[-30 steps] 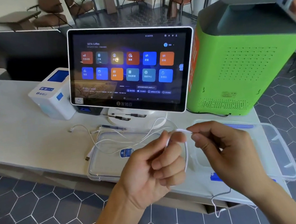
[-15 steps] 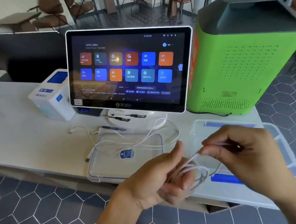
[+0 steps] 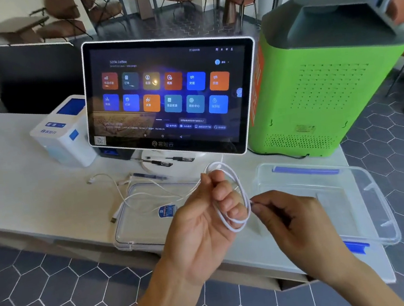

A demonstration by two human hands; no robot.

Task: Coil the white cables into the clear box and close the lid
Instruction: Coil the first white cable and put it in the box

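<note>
On the left of the bench (image 3: 26, 196) sits a white printer (image 3: 62, 135), and beside it a touchscreen (image 3: 165, 97) on its stand. In front of the screen the clear lid (image 3: 138, 221) lies flat near the bench's front edge, with a loose white cable (image 3: 123, 193) trailing across it, one plug out on the bench to the left and another by the lid's left corner. A pen (image 3: 148, 176) lies just behind the lid.

The left hand (image 3: 203, 227) is raised above the lid's right end, fingers curled round a coil (image 3: 238, 199) of white cable, the loops hanging over its fingertips. Just to the right, the right hand (image 3: 295, 220) pinches the coil's free end between thumb and forefinger, close against the loops.

Under and beyond the right hand stands the open clear box (image 3: 364, 185), blue clips on its near and far rims, near the bench's right end. Behind it rises a green machine (image 3: 318, 85).
</note>
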